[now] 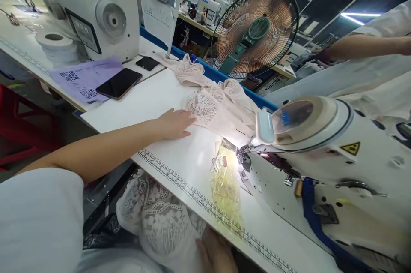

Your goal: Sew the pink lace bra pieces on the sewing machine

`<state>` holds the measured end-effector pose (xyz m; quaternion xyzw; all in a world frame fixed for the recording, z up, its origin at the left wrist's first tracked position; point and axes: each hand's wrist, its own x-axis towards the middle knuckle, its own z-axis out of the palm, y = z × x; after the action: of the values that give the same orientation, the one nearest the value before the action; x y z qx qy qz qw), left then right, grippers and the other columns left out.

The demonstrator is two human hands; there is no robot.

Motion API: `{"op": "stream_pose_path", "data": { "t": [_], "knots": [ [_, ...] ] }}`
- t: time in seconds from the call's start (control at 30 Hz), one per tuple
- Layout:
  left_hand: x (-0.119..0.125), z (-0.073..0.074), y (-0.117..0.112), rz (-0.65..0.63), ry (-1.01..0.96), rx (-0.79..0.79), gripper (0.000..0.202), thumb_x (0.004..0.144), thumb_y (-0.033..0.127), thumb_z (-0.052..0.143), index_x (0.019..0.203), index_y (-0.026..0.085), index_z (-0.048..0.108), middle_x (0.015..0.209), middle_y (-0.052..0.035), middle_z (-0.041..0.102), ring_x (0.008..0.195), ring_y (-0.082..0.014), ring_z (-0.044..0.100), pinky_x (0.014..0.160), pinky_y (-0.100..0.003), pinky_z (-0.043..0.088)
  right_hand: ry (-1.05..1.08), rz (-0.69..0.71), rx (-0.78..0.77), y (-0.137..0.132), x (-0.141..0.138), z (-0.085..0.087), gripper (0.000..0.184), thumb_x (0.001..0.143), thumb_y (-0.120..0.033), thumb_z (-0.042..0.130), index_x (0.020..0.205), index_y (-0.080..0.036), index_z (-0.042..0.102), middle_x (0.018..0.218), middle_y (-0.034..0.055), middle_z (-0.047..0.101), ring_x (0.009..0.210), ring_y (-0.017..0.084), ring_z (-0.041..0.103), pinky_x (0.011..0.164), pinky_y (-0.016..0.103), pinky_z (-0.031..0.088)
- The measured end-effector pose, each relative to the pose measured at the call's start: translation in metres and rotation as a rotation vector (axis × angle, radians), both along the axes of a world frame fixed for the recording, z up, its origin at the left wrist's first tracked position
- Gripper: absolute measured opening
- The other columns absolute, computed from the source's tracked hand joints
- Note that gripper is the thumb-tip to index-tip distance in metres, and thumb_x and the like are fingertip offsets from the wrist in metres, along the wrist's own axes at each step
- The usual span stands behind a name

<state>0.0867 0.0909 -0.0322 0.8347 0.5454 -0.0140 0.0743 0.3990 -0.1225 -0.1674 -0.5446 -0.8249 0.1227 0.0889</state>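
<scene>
My left hand [175, 125] lies flat on the white sewing table, fingers stretched out. Its fingertips touch the edge of a pale pink lace bra [205, 106], which lies in a heap with more pale garments. Below the table's front edge, a lace bra [165, 226] with cups facing up rests over my lap. At its right side my right hand [218, 251] grips the fabric, partly hidden under the table edge. A sewing machine [321, 136] stands at the right, its lamp lighting the needle area. Beside the needle lies a clear yellowish plastic packet [226, 178].
A ruler strip [192, 191] runs along the table's front edge. Farther left are a black phone [119, 83], a purple paper [86, 76] and another sewing machine [93, 11]. Behind the table stand a large fan [257, 33] and a person's arm [366, 46].
</scene>
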Motion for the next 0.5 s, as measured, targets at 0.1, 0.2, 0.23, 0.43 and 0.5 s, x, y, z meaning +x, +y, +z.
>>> {"op": "stream_pose_path", "data": {
  "t": [0.1, 0.2, 0.23, 0.43, 0.5],
  "knots": [
    [-0.009, 0.012, -0.035, -0.023, -0.175, 0.052, 0.051, 0.093, 0.037, 0.044, 0.138, 0.015, 0.041, 0.146, -0.0137, 0.04, 0.131, -0.0285, 0.039, 0.104, -0.042, 0.035, -0.072, -0.019, 0.029, -0.001, 0.003, -0.016, 0.041, 0.092, -0.045, 0.041, 0.119, -0.023, 0.064, 0.117, 0.0105, 0.067, 0.111, 0.031, 0.061, 0.09, 0.043, 0.052],
    [-0.025, 0.017, -0.08, -0.149, -0.454, 0.094, 0.04, 0.095, 0.035, 0.04, 0.127, 0.015, 0.052, 0.126, -0.0109, 0.059, 0.116, -0.0219, 0.054, 0.096, -0.032, 0.043, -0.141, 0.004, 0.069, -0.002, 0.008, -0.019, 0.047, 0.093, -0.048, 0.037, 0.123, -0.021, 0.061, 0.119, 0.0121, 0.065, 0.11, 0.032, 0.061, 0.087, 0.043, 0.054],
    [-0.03, 0.015, -0.096, -0.195, -0.54, 0.091, 0.036, 0.095, 0.034, 0.041, 0.122, 0.015, 0.055, 0.119, -0.01, 0.063, 0.109, -0.0198, 0.058, 0.092, -0.029, 0.044, -0.159, 0.021, 0.091, -0.002, 0.011, -0.019, 0.048, 0.093, -0.048, 0.039, 0.124, -0.02, 0.06, 0.121, 0.0135, 0.064, 0.11, 0.033, 0.061, 0.086, 0.043, 0.054],
    [-0.042, -0.023, -0.167, -0.154, -0.775, -0.174, 0.025, 0.093, 0.026, 0.043, 0.106, 0.018, 0.063, 0.088, -0.0037, 0.068, 0.078, -0.0128, 0.063, 0.071, -0.02, 0.046, -0.076, 0.005, 0.112, -0.019, 0.026, -0.021, 0.043, 0.089, -0.047, 0.05, 0.117, -0.016, 0.062, 0.11, 0.017, 0.067, 0.1, 0.032, 0.065, 0.079, 0.042, 0.056],
    [-0.038, -0.038, -0.18, -0.095, -0.727, -0.265, 0.025, 0.092, 0.027, 0.044, 0.102, 0.018, 0.065, 0.086, -0.0031, 0.067, 0.076, -0.013, 0.062, 0.067, -0.02, 0.045, 0.022, -0.012, 0.004, -0.025, 0.026, -0.021, 0.036, 0.091, -0.045, 0.048, 0.107, -0.018, 0.064, 0.091, 0.0123, 0.071, 0.082, 0.026, 0.069, 0.068, 0.036, 0.057]
  ]
}}
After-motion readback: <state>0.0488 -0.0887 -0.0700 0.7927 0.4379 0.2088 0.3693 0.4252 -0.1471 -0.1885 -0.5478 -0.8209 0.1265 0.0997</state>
